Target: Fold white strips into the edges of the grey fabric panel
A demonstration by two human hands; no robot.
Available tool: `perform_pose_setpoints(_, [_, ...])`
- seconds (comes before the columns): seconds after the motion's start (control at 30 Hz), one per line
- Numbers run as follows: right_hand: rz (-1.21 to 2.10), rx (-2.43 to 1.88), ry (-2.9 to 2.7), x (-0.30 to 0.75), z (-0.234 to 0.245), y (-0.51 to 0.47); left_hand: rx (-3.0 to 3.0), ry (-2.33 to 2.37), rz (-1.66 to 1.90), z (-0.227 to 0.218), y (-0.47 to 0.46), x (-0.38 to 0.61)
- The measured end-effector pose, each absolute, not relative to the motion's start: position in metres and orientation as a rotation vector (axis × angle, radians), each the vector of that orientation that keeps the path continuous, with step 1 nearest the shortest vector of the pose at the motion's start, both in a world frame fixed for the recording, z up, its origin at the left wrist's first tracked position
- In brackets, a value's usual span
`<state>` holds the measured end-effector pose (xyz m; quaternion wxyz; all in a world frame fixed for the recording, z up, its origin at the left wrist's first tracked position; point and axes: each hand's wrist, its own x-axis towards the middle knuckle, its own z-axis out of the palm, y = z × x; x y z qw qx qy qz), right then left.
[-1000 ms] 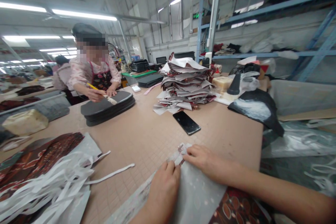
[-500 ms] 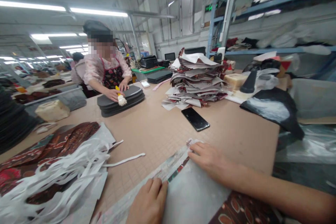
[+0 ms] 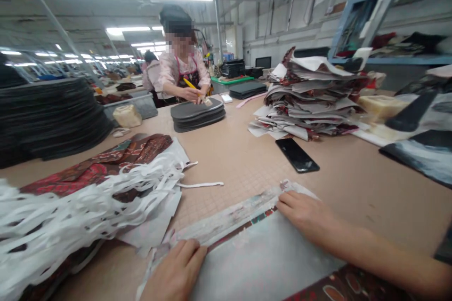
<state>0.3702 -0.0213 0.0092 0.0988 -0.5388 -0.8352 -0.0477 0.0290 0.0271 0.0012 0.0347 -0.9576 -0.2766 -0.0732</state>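
A grey-backed fabric piece (image 3: 261, 258) with a patterned red edge lies in front of me on the tan table (image 3: 240, 160). Its far edge is folded over into a pale strip (image 3: 229, 218). My left hand (image 3: 174, 270) lies flat on the near left end of that fold, fingers together and stretched out. My right hand (image 3: 307, 216) rests flat on the far right end of the fold, fingers extended. Neither hand grips anything.
A black phone (image 3: 297, 155) lies beyond my right hand. A tall stack of cut pieces (image 3: 310, 99) stands behind it. White strips (image 3: 84, 207) over red patterned fabric lie at left. Across the table a person brushes a stack of dark grey panels (image 3: 197, 114).
My left hand has slid left along the fold, away from my right hand. The view has turned left, showing more of the strip pile. The person opposite keeps brushing.
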Motion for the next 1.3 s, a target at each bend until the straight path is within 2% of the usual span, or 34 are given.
perform_pose_setpoints(0.13, [0.128, -1.292, -2.552, 0.3, 0.012, -0.008, -2.875, -0.841, -0.216, -0.001, 0.018, 0.031])
perform_pose_setpoints(0.3, [-0.059, -0.95, -2.718, 0.244, -0.002, -0.005, -2.758, -0.707, -0.096, -0.005, 0.013, 0.028])
perform_pose_setpoints(0.47, [-0.242, -1.031, -2.667, 0.274, -0.012, -0.004, -2.818, -0.937, -0.145, 0.006, 0.01, 0.011])
perform_pose_setpoints(0.63, [-0.121, -1.012, -2.657, 0.258, -0.006, 0.005, -2.837, -0.992, -0.245, 0.009, 0.009, 0.009])
perform_pose_setpoints(0.87, [-0.041, -0.804, -2.699, 0.212, -0.01, 0.006, -2.788, -0.928, -0.185, 0.002, -0.004, 0.0])
perform_pose_setpoints(1.07, [0.142, -0.947, -2.708, 0.227, -0.003, 0.02, -2.789, -1.098, -0.364, 0.003, -0.011, -0.021])
perform_pose_setpoints(1.17, [0.215, -0.948, -2.722, 0.208, 0.006, 0.032, -2.775, -1.197, -0.583, 0.0, -0.01, -0.027])
perform_pose_setpoints(1.3, [0.532, -1.113, -2.721, 0.179, 0.02, 0.043, -2.715, -1.379, -0.881, -0.006, -0.008, -0.031])
